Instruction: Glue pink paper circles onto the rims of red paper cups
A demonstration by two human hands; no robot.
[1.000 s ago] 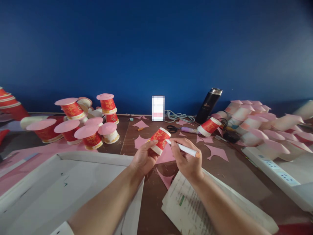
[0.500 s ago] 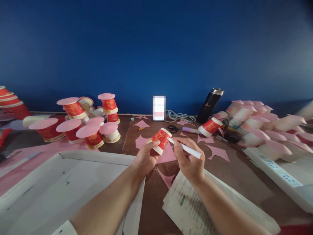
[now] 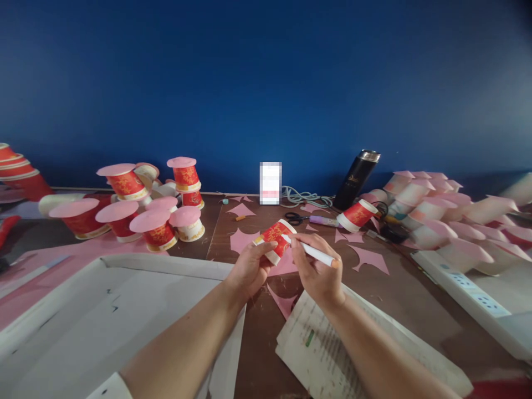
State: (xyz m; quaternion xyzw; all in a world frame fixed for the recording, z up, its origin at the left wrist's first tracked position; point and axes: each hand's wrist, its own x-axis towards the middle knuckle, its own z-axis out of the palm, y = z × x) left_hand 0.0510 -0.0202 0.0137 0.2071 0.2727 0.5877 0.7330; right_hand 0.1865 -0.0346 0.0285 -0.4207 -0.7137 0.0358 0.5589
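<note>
Tilted in my left hand is a red paper cup with gold print and pale rims. My thumb lies across its side and the other fingers are behind it. My right hand grips a white marker pen with an orange end. The pen's tip points at the cup's red side and appears to touch it. Pink paper scraps lie on the table below the cup. An open book or printed sheets rest under my right forearm.
Several red cups with pink paper discs stand at left, behind a white box lid. At right are a cup cluster, a power strip, a black flask, scissors and another red cup.
The cup has shifted slightly right and turned a little in my left hand. My right hand and the pen have moved slightly left, with the tip now over the cup's side.
</note>
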